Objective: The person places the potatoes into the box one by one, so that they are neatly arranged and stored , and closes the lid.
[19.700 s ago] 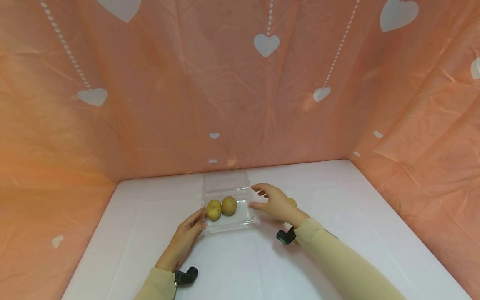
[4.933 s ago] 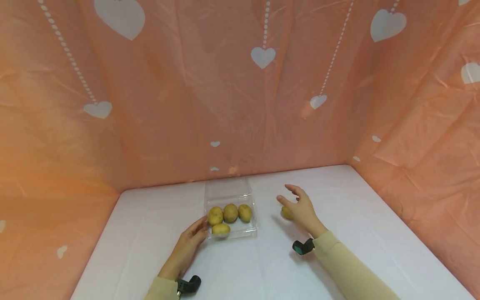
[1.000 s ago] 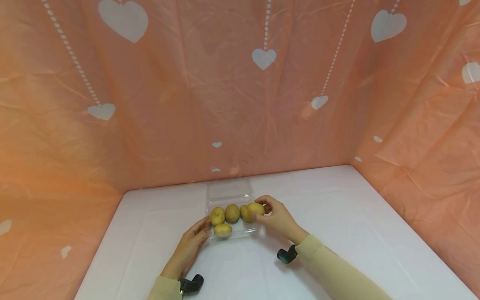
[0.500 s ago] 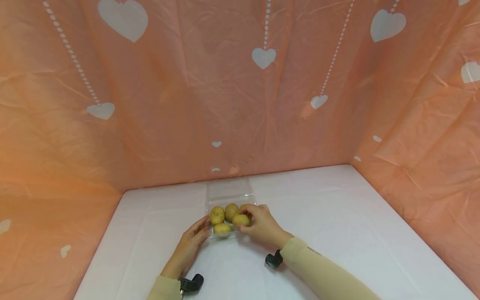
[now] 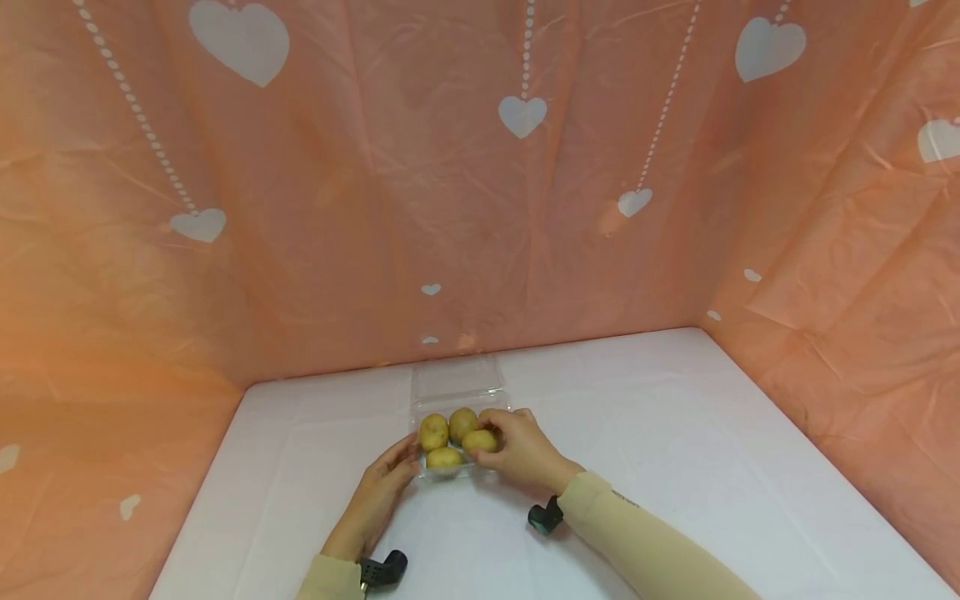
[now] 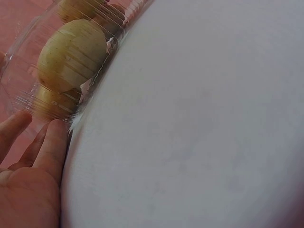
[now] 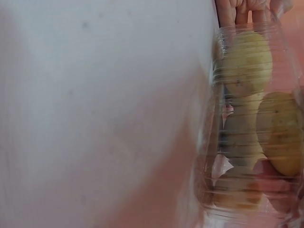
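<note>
A clear plastic clamshell box (image 5: 480, 468) lies on the table with its lid (image 5: 459, 375) folded back. Several potatoes sit in it: one at the left (image 5: 434, 432), one at the back middle (image 5: 463, 423) and one at the front left (image 5: 444, 457). Another at the back right is mostly hidden by my right hand (image 5: 521, 450). That hand pinches one more potato (image 5: 480, 442) between thumb and fingers, inside the front right of the box. My left hand (image 5: 378, 492) touches the box's left side with extended fingers; the left wrist view shows fingertips (image 6: 57, 130) by the ribbed wall.
A white cloth covers the table (image 5: 645, 417). Orange curtain (image 5: 360, 208) with white hearts surrounds it at the back and both sides. A black wrist camera (image 5: 384, 568) sits on the left wrist and another (image 5: 546, 517) on the right.
Potatoes in the box have increased since the oldest frame. Over the last second my right hand has brought its potato left and down, into the front right. My left hand has stayed put.
</note>
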Demonstrator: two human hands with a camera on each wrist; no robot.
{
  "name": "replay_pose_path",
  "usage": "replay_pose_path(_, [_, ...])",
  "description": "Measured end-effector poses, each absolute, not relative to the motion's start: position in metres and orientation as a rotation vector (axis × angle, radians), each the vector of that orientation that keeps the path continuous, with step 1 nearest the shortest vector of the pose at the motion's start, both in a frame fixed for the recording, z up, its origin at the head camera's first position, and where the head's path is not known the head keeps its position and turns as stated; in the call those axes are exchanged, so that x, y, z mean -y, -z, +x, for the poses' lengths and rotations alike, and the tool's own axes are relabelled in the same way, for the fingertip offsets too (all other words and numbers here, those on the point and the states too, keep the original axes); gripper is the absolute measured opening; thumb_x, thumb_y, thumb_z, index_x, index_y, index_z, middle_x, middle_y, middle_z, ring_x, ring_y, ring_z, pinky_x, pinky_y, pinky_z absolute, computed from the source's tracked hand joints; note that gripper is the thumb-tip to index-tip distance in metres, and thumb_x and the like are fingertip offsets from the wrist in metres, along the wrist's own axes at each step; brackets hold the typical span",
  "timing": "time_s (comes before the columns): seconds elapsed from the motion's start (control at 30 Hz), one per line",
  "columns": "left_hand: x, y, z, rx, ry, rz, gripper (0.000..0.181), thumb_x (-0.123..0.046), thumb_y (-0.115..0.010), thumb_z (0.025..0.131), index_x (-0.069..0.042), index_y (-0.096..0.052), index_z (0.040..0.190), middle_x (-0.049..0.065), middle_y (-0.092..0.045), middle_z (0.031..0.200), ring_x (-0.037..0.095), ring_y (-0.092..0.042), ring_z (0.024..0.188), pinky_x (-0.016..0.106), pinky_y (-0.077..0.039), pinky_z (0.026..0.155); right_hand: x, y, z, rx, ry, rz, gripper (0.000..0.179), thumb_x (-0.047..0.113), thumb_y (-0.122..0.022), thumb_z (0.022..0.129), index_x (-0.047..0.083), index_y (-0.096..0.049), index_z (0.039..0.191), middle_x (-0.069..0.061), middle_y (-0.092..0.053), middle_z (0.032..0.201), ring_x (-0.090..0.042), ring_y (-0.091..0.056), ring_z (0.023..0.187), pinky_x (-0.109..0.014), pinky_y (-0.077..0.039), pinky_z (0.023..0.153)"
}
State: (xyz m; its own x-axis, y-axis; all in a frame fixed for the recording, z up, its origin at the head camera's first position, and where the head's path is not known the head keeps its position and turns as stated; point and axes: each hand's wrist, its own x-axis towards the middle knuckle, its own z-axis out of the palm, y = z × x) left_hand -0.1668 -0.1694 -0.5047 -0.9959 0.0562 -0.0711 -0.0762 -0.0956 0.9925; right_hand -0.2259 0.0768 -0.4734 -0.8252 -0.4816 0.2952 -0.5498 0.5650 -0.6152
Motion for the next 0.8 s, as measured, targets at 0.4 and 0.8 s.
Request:
replay_pose_path(0.4, [0.169, 0.502, -0.165, -2.067, -2.241, -0.023, 0.059, -0.011, -0.059, 0.093, 0.000, -0.037, 0.147, 0.023, -0.036, 0.149, 0.031, -0.029, 0.138, 0.045, -0.023, 0.112, -0.076, 0.467, -0.228, 2.754, -1.105, 0.907, 0.029, 0.034, -0.078, 0.080, 0.020, -0.065, 0.103, 0.015, -0.064, 0.093, -0.011, -0.051, 0.086, -0.037, -0.034, 0.086])
replay_pose_path(0.8, [0.170, 0.503, -0.166, -2.073, -2.235, -0.012, 0.058, -0.011, -0.059, 0.094, -0.001, -0.037, 0.147, 0.022, -0.036, 0.148, 0.031, -0.030, 0.138, 0.049, -0.024, 0.112, -0.075, 0.462, -0.231, 2.774, -1.081, 0.974, 0.031, 0.036, -0.077, 0.082, 0.017, -0.066, 0.104, 0.015, -0.065, 0.089, -0.006, -0.054, 0.081, -0.039, -0.032, 0.089])
